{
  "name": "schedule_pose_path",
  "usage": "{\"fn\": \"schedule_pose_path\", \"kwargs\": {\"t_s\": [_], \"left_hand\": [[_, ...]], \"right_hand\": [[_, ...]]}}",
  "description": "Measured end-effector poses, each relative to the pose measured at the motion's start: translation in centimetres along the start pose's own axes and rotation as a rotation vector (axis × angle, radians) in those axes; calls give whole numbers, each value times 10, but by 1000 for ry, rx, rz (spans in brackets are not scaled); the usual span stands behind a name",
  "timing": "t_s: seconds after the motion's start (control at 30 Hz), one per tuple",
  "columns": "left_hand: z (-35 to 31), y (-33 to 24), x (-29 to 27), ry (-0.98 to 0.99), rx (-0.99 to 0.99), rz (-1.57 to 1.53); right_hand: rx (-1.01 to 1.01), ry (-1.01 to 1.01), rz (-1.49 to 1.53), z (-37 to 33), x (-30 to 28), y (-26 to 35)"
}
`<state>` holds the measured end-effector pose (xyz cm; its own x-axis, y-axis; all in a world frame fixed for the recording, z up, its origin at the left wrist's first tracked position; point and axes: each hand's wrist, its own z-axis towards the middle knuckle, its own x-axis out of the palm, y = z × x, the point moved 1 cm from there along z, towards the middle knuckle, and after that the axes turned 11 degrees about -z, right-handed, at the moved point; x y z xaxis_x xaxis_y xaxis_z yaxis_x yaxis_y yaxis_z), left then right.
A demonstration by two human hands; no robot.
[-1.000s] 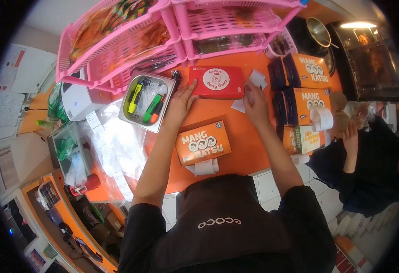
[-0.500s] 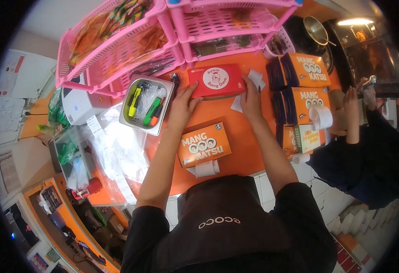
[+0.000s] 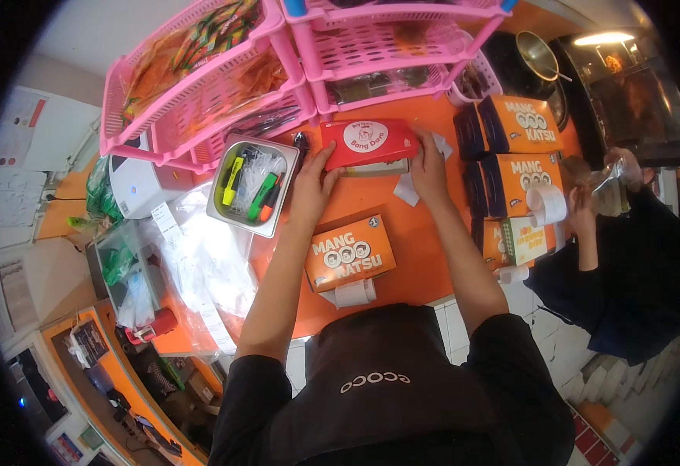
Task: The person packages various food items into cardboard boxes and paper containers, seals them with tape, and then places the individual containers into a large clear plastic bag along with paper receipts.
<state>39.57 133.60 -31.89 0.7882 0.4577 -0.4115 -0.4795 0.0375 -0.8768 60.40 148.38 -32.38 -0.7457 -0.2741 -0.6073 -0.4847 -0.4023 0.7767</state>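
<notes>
A red food box (image 3: 393,147) with a round white emblem lies on the orange table before me, its lid tilted up along the near edge so that a pale strip of the inside shows. At its left near corner my left hand (image 3: 317,177) grips the side, fingers curled along the edge. My right hand (image 3: 428,171) holds the right end, partly over a white paper slip (image 3: 407,190). Between my forearms sits a closed orange box (image 3: 353,255), with a curled receipt (image 3: 355,293) at its near side.
Pink tiered baskets (image 3: 313,74) stand behind. On the left are a steel tray (image 3: 271,230) with highlighters, clear plastic bags (image 3: 212,272) and a white device (image 3: 142,186). Several orange boxes (image 3: 525,124) are stacked right, near another person's hands (image 3: 584,210) holding clear plastic.
The red box's lid has lifted at its near edge, opening a gap. My hands keep their places at both ends. At right, the other person's hands have moved together around clear plastic.
</notes>
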Motion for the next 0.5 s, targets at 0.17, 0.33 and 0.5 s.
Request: {"fn": "schedule_pose_path", "kwargs": {"t_s": [0.17, 0.33, 0.5], "left_hand": [[-3, 1, -2, 19, -58, -69], [-5, 12, -3, 39, 0, 90], [-3, 12, -2, 21, 6, 112]], "right_hand": [[-57, -39, -68, -6, -1, -9], [-87, 17, -14, -12, 4, -23], [-52, 65, 119, -19, 15, -42]]}}
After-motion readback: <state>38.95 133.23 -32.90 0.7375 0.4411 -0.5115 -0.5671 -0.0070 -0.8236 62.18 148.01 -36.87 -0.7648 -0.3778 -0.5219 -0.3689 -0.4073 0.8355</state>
